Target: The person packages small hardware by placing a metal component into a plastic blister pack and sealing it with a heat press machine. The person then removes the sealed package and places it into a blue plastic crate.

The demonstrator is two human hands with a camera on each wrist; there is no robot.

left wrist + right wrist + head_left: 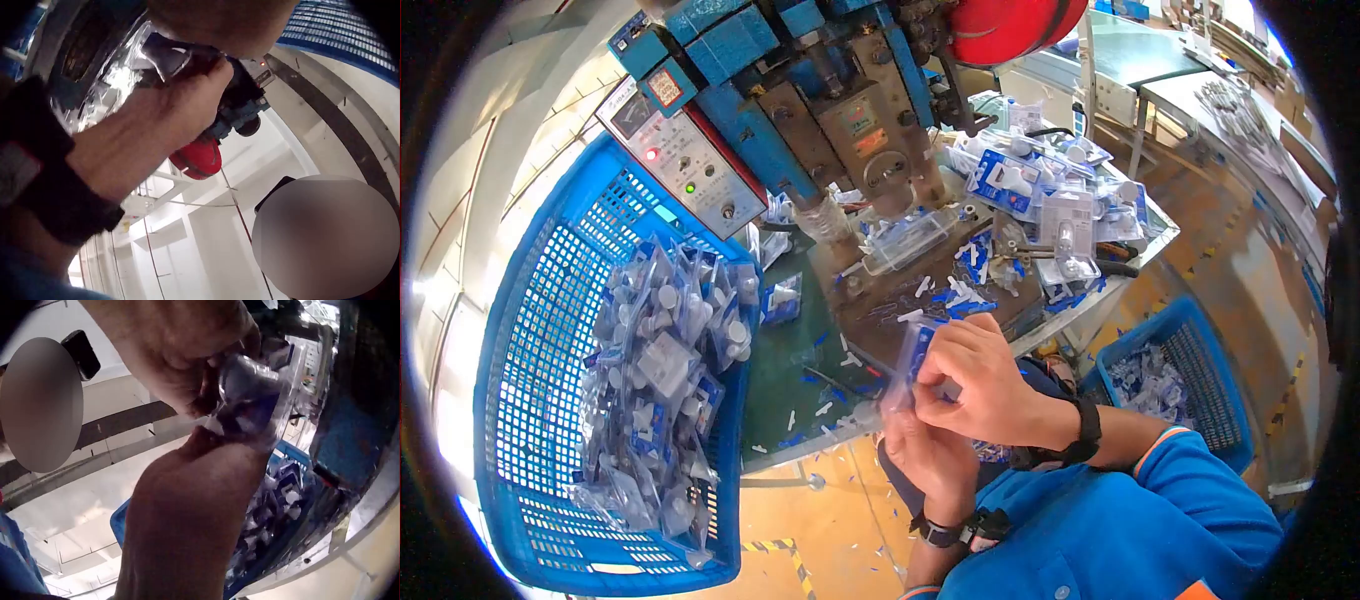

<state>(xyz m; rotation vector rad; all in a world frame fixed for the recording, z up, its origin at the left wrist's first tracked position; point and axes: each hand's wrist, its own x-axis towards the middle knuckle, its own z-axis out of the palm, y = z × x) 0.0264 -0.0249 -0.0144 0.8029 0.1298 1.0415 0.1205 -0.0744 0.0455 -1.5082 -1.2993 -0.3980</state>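
Note:
A clear plastic blister package with a blue card (912, 352) is held between both hands above the table's front edge. The left hand (928, 455) pinches its lower end from below. Curled over its right side, the fingers of the right hand (985, 385) grip the package. The right wrist view shows the clear package (250, 394) between the right hand (178, 353) above and the left hand (194, 487) below. In the left wrist view, the hands partly cover the package (165, 56).
A blue basket (530, 330) piled with packages (665, 365) stands at left. Behind the hands is a blue press machine (725, 50) with a control box (685, 160). Packages (1050, 190) are heaped at right, scraps (965, 300) litter the table, and another blue basket (1220, 400) stands lower right.

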